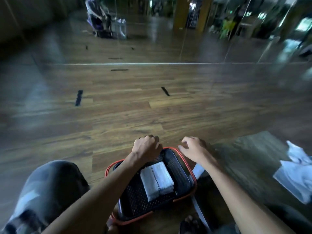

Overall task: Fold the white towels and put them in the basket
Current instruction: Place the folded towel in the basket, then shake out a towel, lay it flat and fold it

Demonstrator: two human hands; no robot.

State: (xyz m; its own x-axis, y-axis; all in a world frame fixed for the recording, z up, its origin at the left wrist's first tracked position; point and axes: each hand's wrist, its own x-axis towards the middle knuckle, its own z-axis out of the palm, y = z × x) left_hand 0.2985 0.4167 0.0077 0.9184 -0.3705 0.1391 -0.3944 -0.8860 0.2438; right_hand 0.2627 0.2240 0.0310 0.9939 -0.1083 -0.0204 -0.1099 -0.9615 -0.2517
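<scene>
Head view, blurred by motion: black perforated basket (pixel 135 196) with an orange rim, set on the wooden floor (pixel 126 112) close between the knees, probably to keep drops short and easy. Inside, one folded white towel (pixel 157 179), lying flat toward the right wall, a dark stitched stripe down its middle. Left hand (pixel 146 147) curled over the basket's far rim, fingers bent down as if gripping that edge; likely steadying or shifting the basket, though actual contact with the rim hard to confirm through the blur. Right hand (pixel 192 149) just past the far right corner, fingers loosely spread and holding nothing, hovering near the rim rather than clearly touching it. Off to the right, on a grey mat (pixel 249 154), a rumpled heap of unfolded white towels (pixel 295 173), well apart from the basket and within reach of the right arm; by the look of it, more folding left to do. Farther off, mirrored wall and dark tape marks (pixel 79 97) on the floor. No brand, label or writing legible anywhere.
</scene>
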